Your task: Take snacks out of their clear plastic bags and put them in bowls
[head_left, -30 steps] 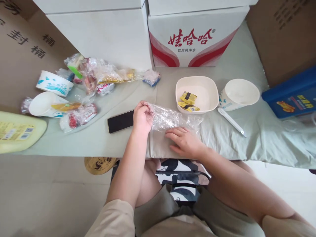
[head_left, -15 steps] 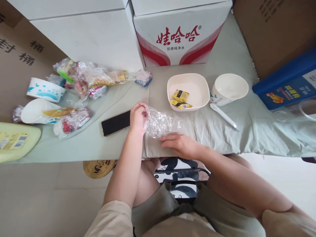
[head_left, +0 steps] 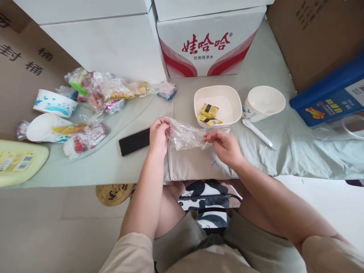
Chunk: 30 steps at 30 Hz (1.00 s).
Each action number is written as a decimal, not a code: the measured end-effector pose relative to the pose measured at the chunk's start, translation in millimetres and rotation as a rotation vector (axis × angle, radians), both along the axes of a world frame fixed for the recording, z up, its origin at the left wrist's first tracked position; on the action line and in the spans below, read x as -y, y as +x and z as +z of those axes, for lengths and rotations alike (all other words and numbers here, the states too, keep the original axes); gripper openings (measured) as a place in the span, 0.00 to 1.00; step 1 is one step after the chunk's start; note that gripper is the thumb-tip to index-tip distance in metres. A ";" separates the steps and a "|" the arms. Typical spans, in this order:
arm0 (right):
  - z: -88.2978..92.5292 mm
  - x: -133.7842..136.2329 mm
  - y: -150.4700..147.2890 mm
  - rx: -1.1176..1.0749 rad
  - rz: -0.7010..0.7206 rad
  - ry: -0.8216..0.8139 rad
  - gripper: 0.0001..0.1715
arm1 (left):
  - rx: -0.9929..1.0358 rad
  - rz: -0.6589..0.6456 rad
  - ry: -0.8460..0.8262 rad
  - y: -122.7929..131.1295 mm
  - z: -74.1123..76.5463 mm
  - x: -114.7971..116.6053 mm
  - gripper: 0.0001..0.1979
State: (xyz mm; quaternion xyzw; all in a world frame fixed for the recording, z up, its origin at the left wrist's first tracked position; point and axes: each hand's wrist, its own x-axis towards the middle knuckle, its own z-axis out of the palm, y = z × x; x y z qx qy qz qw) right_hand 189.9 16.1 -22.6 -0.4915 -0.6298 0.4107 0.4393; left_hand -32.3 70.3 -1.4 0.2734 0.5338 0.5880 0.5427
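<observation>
Two packets (head_left: 209, 110) in bowl (head_left: 229, 106), plastic (head_left: 184, 137) in hands (head_left: 159, 137) (head_left: 227, 147)

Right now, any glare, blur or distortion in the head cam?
Head view throughout: bright glints on the clear plastic; floor at right nearly washed out; lettering crisp on the white carton, print unreadable on the right-hand brown box; edges stretched, likely wide-angle.

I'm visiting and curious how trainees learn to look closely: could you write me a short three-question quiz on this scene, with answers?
1. What stretches between the left hand and the right hand?
2. How many yellow packets show in the white bowl?
3. Which thing lies right beside the left hand? A) the blue container; B) the dark-screened phone; C) the white cutter.

Key: 1. clear crinkled plastic; 2. two; 3. B.
</observation>
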 end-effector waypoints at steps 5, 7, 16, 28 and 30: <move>0.7 -0.4 -4.0 0.073 0.028 0.032 0.16 | -0.079 -0.011 0.035 -2.0 -1.5 2.2 0.04; 2.2 -0.2 -5.3 0.096 0.037 0.035 0.16 | -0.133 -0.035 0.044 -3.0 -4.2 2.2 0.04; 5.9 -0.2 -7.1 0.115 0.076 0.001 0.17 | -0.298 -0.115 0.024 -2.4 -11.5 2.6 0.04; 0.3 -0.9 1.6 0.046 -0.031 -0.017 0.16 | -0.892 0.096 0.559 -13.2 -8.5 35.0 0.06; -0.7 0.2 1.9 0.026 -0.014 -0.021 0.15 | -1.064 -0.248 0.635 -5.9 -5.3 49.2 0.10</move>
